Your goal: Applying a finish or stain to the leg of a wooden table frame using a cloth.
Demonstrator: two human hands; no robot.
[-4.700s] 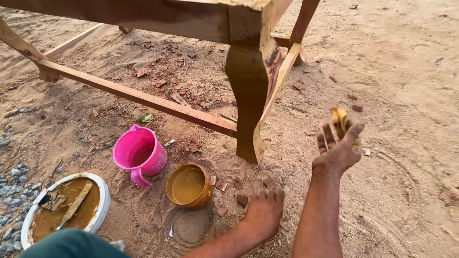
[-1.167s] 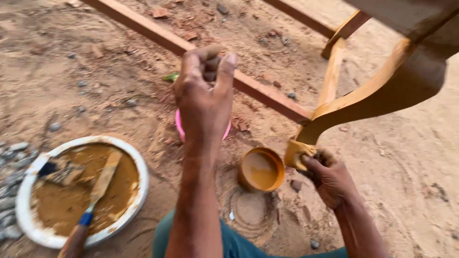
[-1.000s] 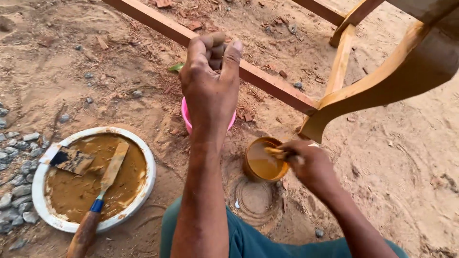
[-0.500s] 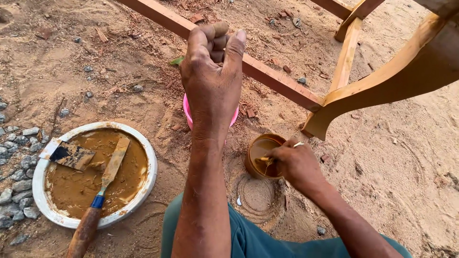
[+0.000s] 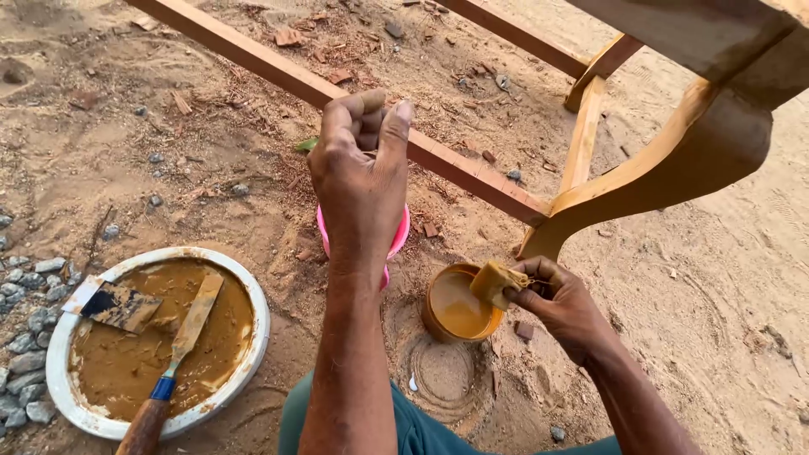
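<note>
Near left: white basin on the sandy ground, full of brown paste, with a blue-collared scraper and a flat blade in it. Centre: left hand raised, fingers curled into a loose fist, holding nothing visible, covering the pink cup. Right of that: small tin of ochre liquid. Right hand pinches a soaked rag over its rim, beside the curved wooden leg.

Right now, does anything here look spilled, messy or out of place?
Nothing looks spilled. The brown paste sits inside the white bowl and the small tub. The right hand holds a soaked sponge over the tub. Wood chips litter the sand under the wooden frame.
</note>
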